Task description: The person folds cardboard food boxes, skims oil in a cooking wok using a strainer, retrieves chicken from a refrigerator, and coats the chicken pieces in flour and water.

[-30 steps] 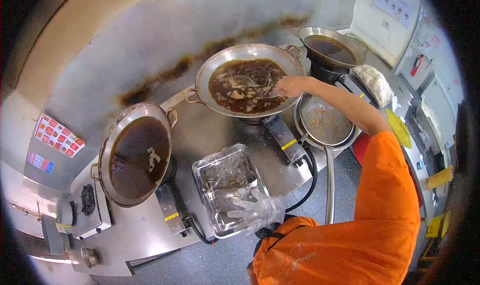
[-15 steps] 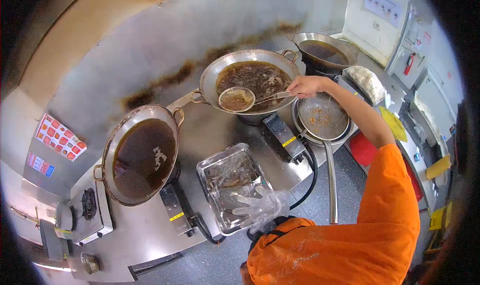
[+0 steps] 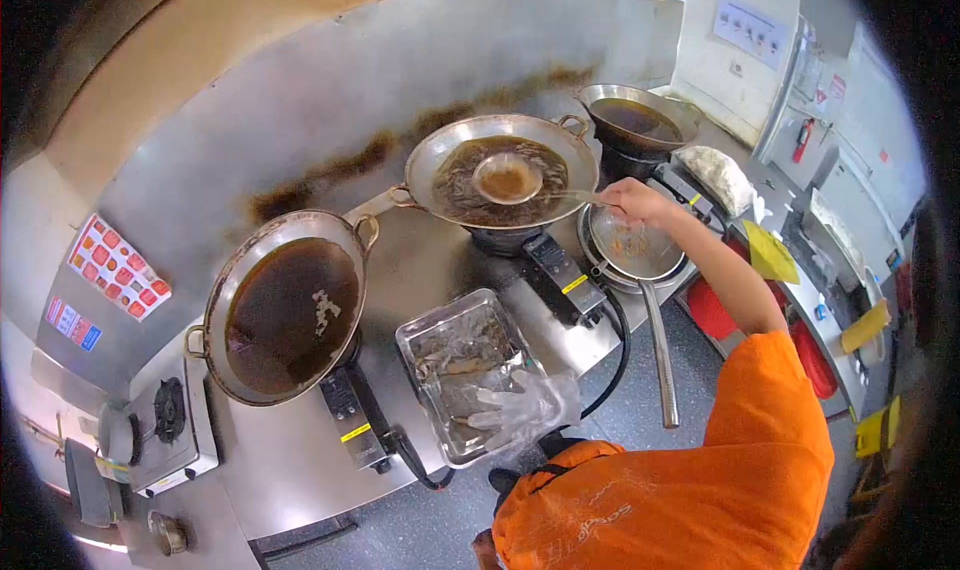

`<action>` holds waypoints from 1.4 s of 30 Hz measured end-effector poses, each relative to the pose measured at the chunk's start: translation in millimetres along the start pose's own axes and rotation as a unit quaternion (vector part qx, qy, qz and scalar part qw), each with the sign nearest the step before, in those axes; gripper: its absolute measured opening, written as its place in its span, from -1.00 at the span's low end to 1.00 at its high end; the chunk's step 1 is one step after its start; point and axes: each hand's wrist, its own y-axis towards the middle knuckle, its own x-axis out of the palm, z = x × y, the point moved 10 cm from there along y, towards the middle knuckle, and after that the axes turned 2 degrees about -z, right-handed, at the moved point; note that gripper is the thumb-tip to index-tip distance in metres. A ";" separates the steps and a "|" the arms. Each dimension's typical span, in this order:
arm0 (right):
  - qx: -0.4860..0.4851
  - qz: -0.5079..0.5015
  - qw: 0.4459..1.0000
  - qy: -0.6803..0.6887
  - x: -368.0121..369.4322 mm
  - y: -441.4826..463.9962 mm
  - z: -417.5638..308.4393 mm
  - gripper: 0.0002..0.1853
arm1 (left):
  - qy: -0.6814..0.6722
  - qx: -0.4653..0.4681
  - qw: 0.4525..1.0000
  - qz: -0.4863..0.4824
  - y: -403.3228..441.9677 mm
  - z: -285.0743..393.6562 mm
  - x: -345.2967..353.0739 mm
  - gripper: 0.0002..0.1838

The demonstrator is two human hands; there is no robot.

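Observation:
My right hand point(image 3: 635, 202) is closed around the long handle of a round mesh skimmer point(image 3: 507, 180). The skimmer is over the dark oil of the middle wok point(image 3: 480, 127), its bowl brownish inside; I cannot tell if it touches the oil. Small dark pieces float in that wok. Below my right hand, a large strainer point(image 3: 640, 245) with crumbs in its mesh rests over a round pot. My left hand point(image 3: 525, 410), in a loose clear plastic glove, has its fingers spread over the near right edge of a metal tray point(image 3: 410, 355).
A second wok point(image 3: 215, 300) of dark oil with pale bits stands left, a third wok point(image 3: 640, 120) at the back right. Burner control boxes point(image 3: 565, 275) and black hoses lie along the steel counter. A small gas stove point(image 3: 190, 420) is at far left. A white bag point(image 3: 718, 180) sits right.
My right hand has moved slightly down and right in view. The skimmer has gone from the wok's near left rim to over the middle of the oil. My left hand stays by the tray.

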 end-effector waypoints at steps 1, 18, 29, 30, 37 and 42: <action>0.005 0.003 1.000 0.000 1.1 -14.4 1.8 -0.72 | 0.002 0.002 1.000 -0.004 0.6 -0.8 0.5 -0.72; 0.123 0.247 0.772 -0.573 -54.8 -156.6 170.4 -0.58 | 0.037 0.060 0.996 -0.059 3.0 8.9 -0.4 -0.73; -0.141 0.392 0.846 -0.331 -161.2 -111.2 78.8 -0.76 | 0.252 0.155 0.953 -0.067 10.2 27.2 5.2 -0.78; -0.147 0.379 0.854 -0.324 -162.5 -92.2 69.5 -0.77 | 0.352 0.167 0.917 -0.085 11.1 21.5 13.4 -0.79; -0.044 0.299 0.842 -0.447 -112.2 51.6 7.2 -0.76 | 0.173 0.059 0.981 -0.057 -13.3 22.1 14.5 -0.78; -0.035 0.246 0.802 -0.543 -85.7 130.2 3.8 -0.75 | 0.122 0.023 0.992 -0.037 -23.9 26.0 22.7 -0.76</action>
